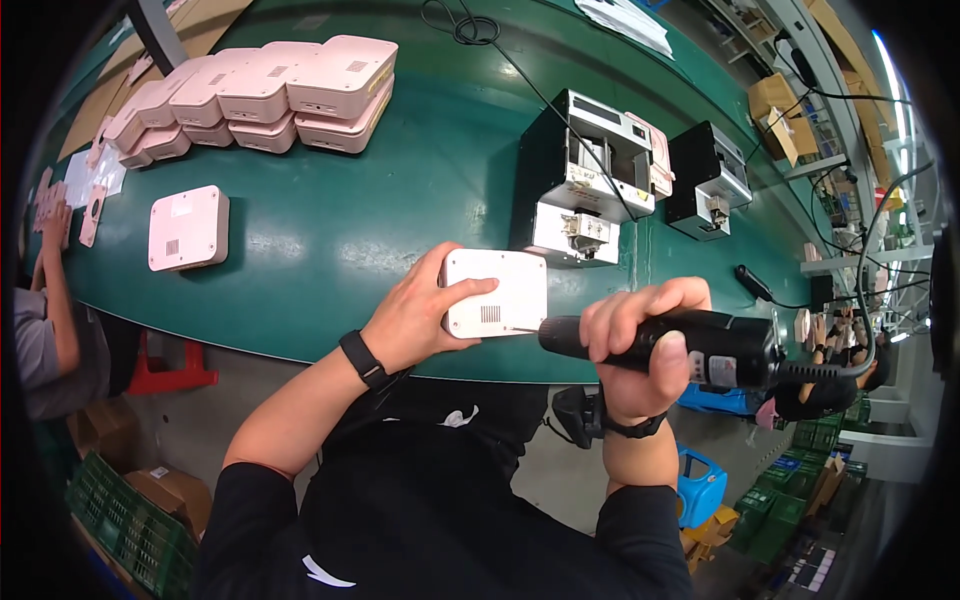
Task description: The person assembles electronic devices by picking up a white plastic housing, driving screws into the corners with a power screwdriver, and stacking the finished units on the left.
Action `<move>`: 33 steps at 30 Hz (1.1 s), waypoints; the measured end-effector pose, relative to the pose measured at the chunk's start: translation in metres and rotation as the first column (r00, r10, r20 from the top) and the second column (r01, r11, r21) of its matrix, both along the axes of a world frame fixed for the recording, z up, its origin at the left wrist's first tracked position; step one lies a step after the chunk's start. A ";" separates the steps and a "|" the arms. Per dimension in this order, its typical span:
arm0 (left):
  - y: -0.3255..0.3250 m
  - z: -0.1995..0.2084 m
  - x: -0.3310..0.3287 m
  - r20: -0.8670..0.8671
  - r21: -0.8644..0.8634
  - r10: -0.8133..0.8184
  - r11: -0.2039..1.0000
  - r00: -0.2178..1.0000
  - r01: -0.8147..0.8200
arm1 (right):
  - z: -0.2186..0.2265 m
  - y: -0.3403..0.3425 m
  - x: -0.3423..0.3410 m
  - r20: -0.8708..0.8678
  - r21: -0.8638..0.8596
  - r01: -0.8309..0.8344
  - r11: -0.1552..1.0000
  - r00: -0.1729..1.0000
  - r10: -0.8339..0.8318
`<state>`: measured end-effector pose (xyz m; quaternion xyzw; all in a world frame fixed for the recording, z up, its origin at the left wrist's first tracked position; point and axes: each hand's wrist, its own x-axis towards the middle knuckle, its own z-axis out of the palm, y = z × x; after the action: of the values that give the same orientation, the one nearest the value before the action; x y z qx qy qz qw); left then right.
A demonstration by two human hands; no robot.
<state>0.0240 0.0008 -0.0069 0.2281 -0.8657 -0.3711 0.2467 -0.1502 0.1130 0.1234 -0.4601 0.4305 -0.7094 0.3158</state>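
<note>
My left hand [408,312] grips a white, square plastic housing [522,280] at its left side, thumb and fingers on its edges and the index finger lying across the face. The housing has a small slotted vent and holes at its corners. Wrapped round a black corded electric screwdriver [735,348] is my right hand [645,345]. The tool lies nearly level, and its thin bit points left, reaching the housing's face near the lower edge. Whether the tip sits in a screw cannot be made out. A similar housing [188,228] lies alone to the left.
Stacked pale housings [340,75] stand at the back left of the green table [420,190]. Two black-and-silver machines [585,170] stand beyond my right hand, with a cable hanging across one. A black pen-shaped tool [752,283] lies at right. A co-worker's hand [55,225] touches pink parts at far left.
</note>
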 end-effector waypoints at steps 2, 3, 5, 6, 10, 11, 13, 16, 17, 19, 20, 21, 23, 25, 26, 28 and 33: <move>0.000 0.000 -0.001 -0.005 0.008 0.000 1.000 1.000 0.000 | -0.010 0.000 0.005 0.003 0.017 -0.012 1.000 1.000 0.012; 0.000 -0.001 -0.002 -0.010 -0.008 0.000 1.000 1.000 0.000 | -0.016 -0.001 0.007 0.007 0.033 -0.023 0.999 1.000 0.023; 0.001 -0.002 -0.001 -0.016 -0.039 0.006 0.999 1.000 -0.006 | -0.022 -0.001 0.011 0.013 0.051 -0.041 0.998 0.999 0.041; 0.001 -0.002 0.000 -0.017 -0.037 0.010 0.999 1.000 -0.010 | -0.023 0.000 0.013 0.020 0.035 -0.039 0.999 0.999 0.039; -0.001 0.001 0.001 -0.018 -0.018 -0.005 1.000 1.000 0.005 | -0.025 0.002 0.016 0.028 0.006 -0.032 0.999 0.999 0.032; -0.001 0.001 0.001 -0.018 -0.021 -0.004 1.000 1.000 0.003 | -0.026 0.003 0.016 0.024 0.009 -0.031 0.999 0.999 0.031; -0.001 0.000 0.000 -0.017 -0.030 -0.003 1.000 1.000 0.002 | -0.026 0.003 0.016 0.020 0.007 -0.025 1.000 0.999 0.025; -0.001 -0.001 0.000 -0.020 -0.017 -0.001 1.000 1.000 0.000 | -0.026 0.000 0.015 -0.023 0.019 -0.029 0.999 0.999 0.030; 0.000 -0.001 -0.001 -0.020 -0.009 0.003 1.000 1.000 -0.004 | -0.023 0.000 0.012 -0.027 0.015 -0.023 1.000 0.999 0.024; 0.004 -0.001 -0.001 -0.015 -0.022 -0.010 1.000 1.000 0.010 | -0.013 0.000 0.001 0.023 -0.028 0.024 0.999 0.999 -0.023; 0.006 -0.001 0.000 -0.005 -0.030 -0.017 0.999 1.000 0.017 | -0.010 -0.003 -0.005 0.052 -0.050 0.040 0.998 0.998 -0.037; 0.008 -0.001 -0.001 0.001 -0.033 -0.037 0.999 0.999 0.037 | -0.004 -0.004 -0.014 0.049 -0.052 0.044 0.998 0.998 -0.041; 0.012 -0.001 -0.008 -0.009 -0.039 -0.056 0.998 0.998 0.055 | 0.008 -0.014 -0.037 -0.038 -0.156 0.180 0.971 0.981 -0.188; 0.015 -0.001 -0.019 -0.024 -0.047 -0.095 0.994 0.995 0.094 | 0.013 -0.025 -0.058 -0.056 -0.178 0.229 0.957 0.969 -0.242; 0.015 -0.002 -0.023 -0.024 -0.051 -0.095 0.994 0.995 0.094 | 0.013 -0.032 -0.065 -0.067 -0.197 0.265 0.944 0.957 -0.283; 0.018 -0.004 -0.032 -0.023 -0.047 -0.100 0.994 0.995 0.099 | 0.008 -0.048 -0.074 -0.090 -0.166 0.283 0.945 0.949 -0.301; 0.018 -0.003 -0.037 -0.029 -0.020 -0.111 0.994 0.993 0.110 | 0.004 -0.043 -0.072 -0.061 -0.021 0.265 0.964 0.962 -0.265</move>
<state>-0.0126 0.0192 -0.0103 0.1721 -0.8766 -0.3794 0.2408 -0.2221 0.0701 0.1272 -0.4227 0.4934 -0.7330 0.2012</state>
